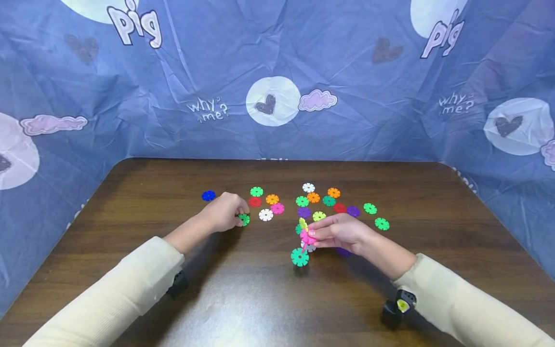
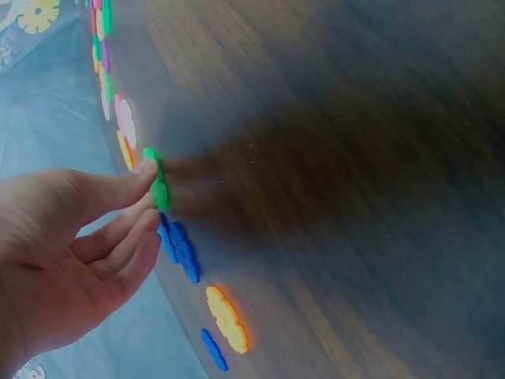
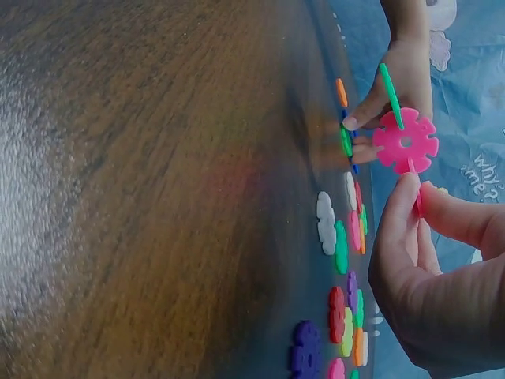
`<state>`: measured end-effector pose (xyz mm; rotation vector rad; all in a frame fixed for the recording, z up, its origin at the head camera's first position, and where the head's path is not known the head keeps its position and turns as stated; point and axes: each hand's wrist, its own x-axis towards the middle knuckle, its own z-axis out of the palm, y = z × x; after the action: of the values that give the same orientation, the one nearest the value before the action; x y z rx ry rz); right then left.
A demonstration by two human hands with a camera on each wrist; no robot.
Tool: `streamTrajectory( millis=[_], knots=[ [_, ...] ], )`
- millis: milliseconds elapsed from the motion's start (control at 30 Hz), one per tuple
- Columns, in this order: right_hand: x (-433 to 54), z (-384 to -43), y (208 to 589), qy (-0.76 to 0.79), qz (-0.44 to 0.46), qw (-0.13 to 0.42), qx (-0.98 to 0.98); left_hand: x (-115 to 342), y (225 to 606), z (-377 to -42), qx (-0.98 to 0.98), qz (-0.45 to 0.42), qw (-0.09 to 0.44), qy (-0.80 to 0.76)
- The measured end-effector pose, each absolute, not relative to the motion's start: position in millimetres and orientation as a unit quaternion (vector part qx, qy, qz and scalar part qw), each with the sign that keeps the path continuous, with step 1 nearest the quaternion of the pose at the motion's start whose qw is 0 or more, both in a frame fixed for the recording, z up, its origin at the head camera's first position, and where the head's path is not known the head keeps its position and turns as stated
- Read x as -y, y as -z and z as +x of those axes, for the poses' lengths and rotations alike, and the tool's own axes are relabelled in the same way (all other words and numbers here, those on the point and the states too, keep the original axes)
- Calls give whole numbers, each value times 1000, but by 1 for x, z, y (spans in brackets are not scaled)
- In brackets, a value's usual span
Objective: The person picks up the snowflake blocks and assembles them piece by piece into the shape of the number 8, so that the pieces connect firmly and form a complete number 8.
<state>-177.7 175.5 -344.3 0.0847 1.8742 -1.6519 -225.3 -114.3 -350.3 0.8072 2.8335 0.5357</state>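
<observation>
My left hand [image 1: 224, 212] pinches a green notched disc [image 1: 244, 220] between thumb and fingers at the tabletop. In the left wrist view that green disc [image 2: 160, 189] is seen nearly edge-on, with blue discs [image 2: 180, 249] just beyond the fingers. Over the middle of the table, my right hand [image 1: 342, 231] holds a small assembly of joined notched discs by one pink edge. The right wrist view shows its pink disc [image 3: 405, 142] face-on, with a green disc [image 3: 390, 95] slotted into it. A yellow piece [image 1: 303, 224] and a blue-green disc [image 1: 299, 257] belong to this assembly.
Loose notched discs lie scattered across the brown table [image 1: 243, 299], among them white [image 1: 266, 215], orange [image 1: 272, 199], red [image 1: 255, 202] and purple [image 1: 353, 211] ones. A blue disc [image 1: 208, 195] lies to the left. A printed blue cloth [image 1: 355, 130] hangs behind the table.
</observation>
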Motion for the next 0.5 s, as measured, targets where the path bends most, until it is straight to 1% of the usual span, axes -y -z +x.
streamTrajectory(
  millis=[133, 267, 367, 500],
  knots=[
    [-174, -177, 346, 628, 32, 314, -712, 110, 351, -226, -943, 268, 59, -188],
    [-170, -175, 352, 625, 30, 318, -712, 103, 353, -223, -931, 271, 57, -239],
    [-166, -174, 357, 623, 29, 322, -713, 97, 354, -220, -919, 257, 69, -291],
    [-161, -174, 358, 617, 31, 324, -717, 87, 352, -217, -896, 202, 117, -377]
  ],
)
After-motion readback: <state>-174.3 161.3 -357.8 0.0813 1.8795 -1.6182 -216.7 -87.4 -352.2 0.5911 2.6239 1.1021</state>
